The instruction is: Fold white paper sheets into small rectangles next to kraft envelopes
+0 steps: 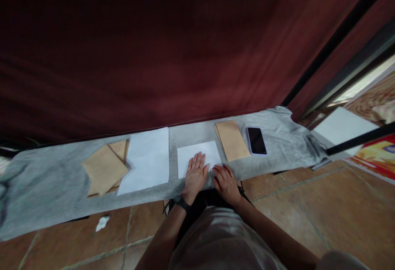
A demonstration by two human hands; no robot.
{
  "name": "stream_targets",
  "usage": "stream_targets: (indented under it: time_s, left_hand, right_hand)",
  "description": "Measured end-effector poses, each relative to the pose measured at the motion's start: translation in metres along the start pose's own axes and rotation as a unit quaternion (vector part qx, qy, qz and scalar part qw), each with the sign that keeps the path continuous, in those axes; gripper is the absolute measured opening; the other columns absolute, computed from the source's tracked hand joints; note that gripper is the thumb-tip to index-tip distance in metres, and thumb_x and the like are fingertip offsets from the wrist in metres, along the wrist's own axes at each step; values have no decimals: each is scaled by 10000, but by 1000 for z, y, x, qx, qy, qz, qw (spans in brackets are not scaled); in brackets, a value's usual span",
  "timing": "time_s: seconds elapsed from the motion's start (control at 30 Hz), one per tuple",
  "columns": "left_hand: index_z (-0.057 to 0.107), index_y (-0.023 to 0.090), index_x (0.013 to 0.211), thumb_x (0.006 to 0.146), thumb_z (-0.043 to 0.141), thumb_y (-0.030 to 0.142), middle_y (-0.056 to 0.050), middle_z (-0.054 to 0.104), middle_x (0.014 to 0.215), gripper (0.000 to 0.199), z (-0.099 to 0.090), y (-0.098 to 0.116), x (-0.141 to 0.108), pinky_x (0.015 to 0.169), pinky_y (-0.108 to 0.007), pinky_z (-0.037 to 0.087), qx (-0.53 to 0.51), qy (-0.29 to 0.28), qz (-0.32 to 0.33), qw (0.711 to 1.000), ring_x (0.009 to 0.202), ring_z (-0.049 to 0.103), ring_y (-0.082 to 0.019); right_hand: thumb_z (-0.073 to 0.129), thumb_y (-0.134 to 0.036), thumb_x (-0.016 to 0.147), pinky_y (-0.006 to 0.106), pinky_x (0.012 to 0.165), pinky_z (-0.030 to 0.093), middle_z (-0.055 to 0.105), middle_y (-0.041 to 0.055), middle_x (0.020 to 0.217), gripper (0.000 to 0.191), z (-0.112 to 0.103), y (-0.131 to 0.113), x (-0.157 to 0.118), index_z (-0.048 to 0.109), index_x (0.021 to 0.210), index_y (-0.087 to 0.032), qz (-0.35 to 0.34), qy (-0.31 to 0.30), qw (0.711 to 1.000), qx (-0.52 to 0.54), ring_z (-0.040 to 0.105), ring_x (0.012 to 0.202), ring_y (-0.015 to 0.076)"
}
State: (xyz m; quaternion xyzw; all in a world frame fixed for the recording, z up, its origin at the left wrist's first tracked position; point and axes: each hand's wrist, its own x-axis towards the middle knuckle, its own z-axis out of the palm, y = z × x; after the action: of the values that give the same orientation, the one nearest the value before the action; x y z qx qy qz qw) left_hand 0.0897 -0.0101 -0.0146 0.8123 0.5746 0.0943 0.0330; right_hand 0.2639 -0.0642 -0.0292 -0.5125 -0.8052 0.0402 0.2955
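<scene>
A small white sheet of paper (185,157), perhaps folded, lies on the grey cloth-covered table in front of me. My left hand (196,172) rests flat on it with the fingers stretched out. At the paper's lower right corner is my right hand (226,181), its fingers slightly bent and spread along the edge. Left of the small paper lies a larger white paper (148,159). Brown envelopes (106,167) are piled loosely at the far left, partly beside the large paper. On the right sits another stack of brown envelopes (233,140).
A phone (257,140) with a dark screen lies right of the right-hand envelopes. The grey cloth (52,179) is wrinkled at both ends. A dark red curtain (173,56) hangs behind the table. A crumpled white scrap (102,223) is on the tiled floor.
</scene>
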Motion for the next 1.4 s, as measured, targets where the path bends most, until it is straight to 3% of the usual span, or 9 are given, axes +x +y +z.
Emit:
stream_targets:
  time_s: [0.2, 0.33, 0.53, 0.73, 0.93, 1.07, 1.4]
  left_hand:
    - [280, 127, 1586, 1053, 282, 372, -150, 363, 1606, 586, -4, -31, -19, 1230, -494, 299, 24, 46, -75, 996, 1516, 284, -268]
    - [283, 95, 1579, 1052, 295, 350, -180, 359, 1602, 586, -10, -33, -38, 1236, -534, 275, 36, 75, -113, 990, 1518, 274, -294]
    - [331, 222, 1570, 1050, 342, 396, -61, 312, 1642, 549, -16, -17, -57, 1254, -500, 266, 15, 0, 5, 1000, 1539, 219, -244]
    - [370, 219, 1552, 1036, 388, 395, -69, 328, 1634, 545, -15, -15, -58, 1253, -522, 249, 25, -6, 6, 1000, 1535, 231, -267]
    - [511, 185, 1459, 1012, 462, 373, -111, 416, 1587, 487, -12, -14, -59, 1236, -535, 267, 36, 14, 12, 999, 1507, 308, -295]
    - [571, 202, 1407, 1013, 472, 401, -110, 452, 1566, 453, -11, -15, -60, 1224, -537, 285, 36, 38, 17, 998, 1485, 359, -297]
    - [438, 293, 1517, 1008, 491, 418, -60, 418, 1593, 527, -7, -14, -60, 1220, -552, 275, 35, 67, 14, 997, 1490, 347, -298]
  right_hand:
    - [452, -194, 983, 529, 1164, 365, 631, 128, 1328, 415, 0, 0, 0, 523, 1391, -182, -4, 8, 1000, 8, 542, 1289, 253]
    - [451, -193, 991, 523, 1166, 358, 631, 130, 1328, 389, 0, 0, 1, 536, 1370, -173, 0, -2, 1000, 9, 537, 1295, 253]
    - [426, -235, 1021, 517, 1167, 356, 632, 133, 1331, 364, -4, -1, 1, 555, 1355, -167, 13, -21, 1000, 11, 537, 1298, 253]
    - [392, -298, 1048, 502, 1171, 362, 569, 144, 1443, 421, -2, -9, 24, 523, 1424, -158, 6, -39, 999, 24, 470, 1387, 253]
    - [349, -323, 1065, 445, 1221, 300, 494, 117, 1536, 460, 28, -23, 77, 545, 1435, -132, -14, -92, 995, 24, 407, 1450, 236]
    - [345, -347, 1066, 461, 1225, 275, 462, 115, 1555, 485, 45, -19, 100, 519, 1462, -127, 4, -125, 992, 2, 395, 1461, 253]
    - [361, -367, 1053, 489, 1214, 240, 356, 199, 1596, 587, 59, 0, 107, 372, 1537, -35, 107, -83, 988, -71, 312, 1500, 304]
